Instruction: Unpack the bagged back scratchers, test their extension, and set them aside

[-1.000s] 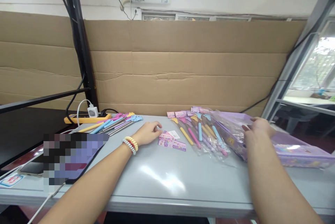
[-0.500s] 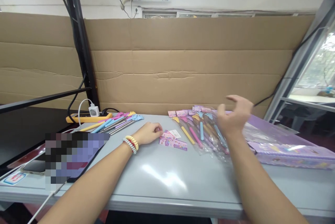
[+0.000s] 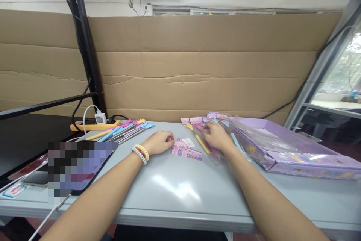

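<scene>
My left hand rests on the table with its fingers curled together at the left edge of several small pink and purple printed cards. Whether a card is pinched in it is hidden. My right hand lies palm down over bagged back scratchers, its fingers reaching out and slightly apart, and covers part of them. Beside its fingers shows a yellow back scratcher in clear plastic with a printed header. A blue back scratcher is to the right of my wrist.
Unbagged back scratchers lie at the back left, near a yellow power strip. A tablet, its picture blurred out, is at the front left. An open purple box with clear plastic in it stands at the right. Cardboard lines the back.
My right hand has come down and to the left, from raised above the right side onto the bagged back scratchers. The left hand stays by the cards.
</scene>
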Demonstrator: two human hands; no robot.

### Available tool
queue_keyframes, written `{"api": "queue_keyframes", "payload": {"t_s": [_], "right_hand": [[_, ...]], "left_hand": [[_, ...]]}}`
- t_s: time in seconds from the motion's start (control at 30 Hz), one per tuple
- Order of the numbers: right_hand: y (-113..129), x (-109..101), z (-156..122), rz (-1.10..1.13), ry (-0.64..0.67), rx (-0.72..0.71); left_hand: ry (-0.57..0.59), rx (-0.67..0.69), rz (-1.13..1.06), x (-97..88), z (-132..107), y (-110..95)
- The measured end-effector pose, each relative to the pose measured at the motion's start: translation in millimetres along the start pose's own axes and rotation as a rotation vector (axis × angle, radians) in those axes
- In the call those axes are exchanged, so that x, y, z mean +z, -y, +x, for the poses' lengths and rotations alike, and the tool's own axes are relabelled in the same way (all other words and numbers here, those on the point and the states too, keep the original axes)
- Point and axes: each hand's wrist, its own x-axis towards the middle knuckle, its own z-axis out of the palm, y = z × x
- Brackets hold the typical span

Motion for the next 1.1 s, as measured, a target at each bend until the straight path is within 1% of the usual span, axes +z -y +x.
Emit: {"api": "queue_keyframes", "payload": {"t_s": [0.1,0.23,0.37,0.5,0.6,0.7,0.77,0.83,0.93,1.1], "right_hand": [[0,-1,-1,-0.032,0.049,0.013],[3,4,-1,-0.073,0.101,0.036],[2,9,1,-0.085,0.144,-0.016],[2,10,-1,-0.136,0.163,-0.035],[4,9,-3,-0.141,0.2,-0.037],[7,7,-4,-0.144,0.241,-0.018],[9,6,-4,-0.151,0.258,-0.007],[10,4,-5,-0.157,0.269,0.002],[10,4,-5,-0.156,0.263,0.007],[8,6,-5,-0.15,0.267,0.004]], "left_hand": [[0.009,0.001,0.005,0.2,0,-1],[0.003,0.008,0.015,0.4,0,-1],[-0.013,0.04,0.035,0.4,1,-1],[-0.026,0.063,0.04,3.6,0,-5],[0.02,0.142,0.064,10.1,0,-13],[0.097,0.223,0.089,18.6,-1,-21],[0.147,0.257,0.1,23.0,-1,-24],[0.171,0.27,0.113,24.8,0,-26],[0.163,0.238,0.135,22.2,1,-26],[0.137,0.068,0.186,13.5,2,-22]]}}
